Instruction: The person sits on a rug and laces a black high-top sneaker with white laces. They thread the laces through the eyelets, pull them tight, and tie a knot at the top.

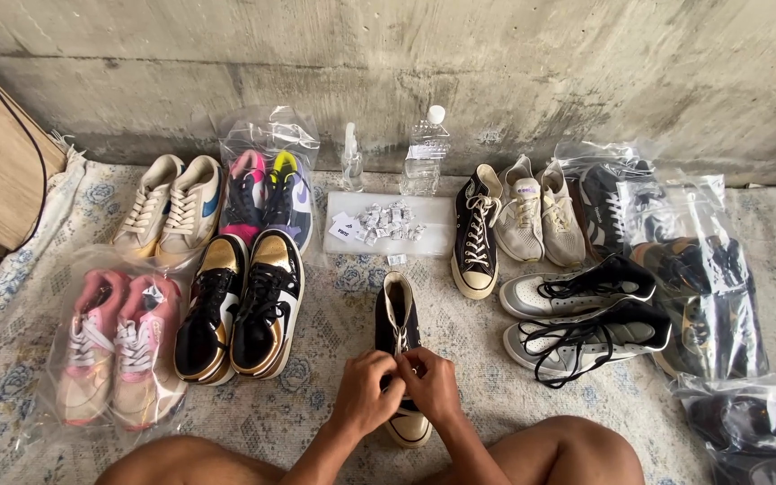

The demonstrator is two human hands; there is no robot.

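Bare knees frame the bottom edge, and between them both hands meet over a black high-top sneaker standing on the patterned cloth. Left hand and right hand are curled nearly closed, fingertips pinching the white laces; the shoe's toe pokes out beneath them, its collar beyond. Just left of the hands lies a black-and-gold pair; to their right, grey-and-black high-tops.

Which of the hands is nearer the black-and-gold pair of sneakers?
Left. The left hand sits just right of the black-and-gold sneakers; the right hand is farther right, both over the black high-top shoe.
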